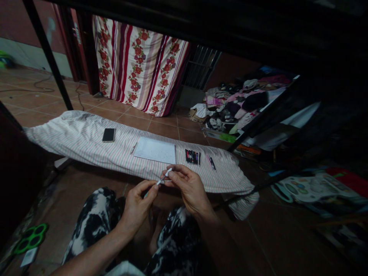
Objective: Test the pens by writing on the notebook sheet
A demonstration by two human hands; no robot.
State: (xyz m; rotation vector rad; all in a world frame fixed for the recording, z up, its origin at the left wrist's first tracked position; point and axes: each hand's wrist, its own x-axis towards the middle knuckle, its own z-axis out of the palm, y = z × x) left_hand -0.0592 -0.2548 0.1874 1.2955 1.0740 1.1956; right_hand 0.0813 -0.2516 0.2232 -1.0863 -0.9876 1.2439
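Observation:
Both hands meet over the front edge of the cloth, above my knees. A slim white pen (159,182) is pinched between the thumb and fingers of my left hand (140,199), its lower end hidden in the grip. My right hand (188,188) has its thumb and fingers closed on a small white piece, seemingly the pen's cap (169,172). A thin dark length shows between the two white parts; I cannot tell whether they are joined. Just beyond lies a spiral notebook (155,149) with faint marks on its page.
On the striped cloth (86,153) lie a dark phone (109,135), a pen (133,148), a row of several pens (192,157) and a loose pair (211,162). Dark metal bars (47,53) frame the view. Clothes (238,103) are heaped behind, right of a floral curtain (138,65).

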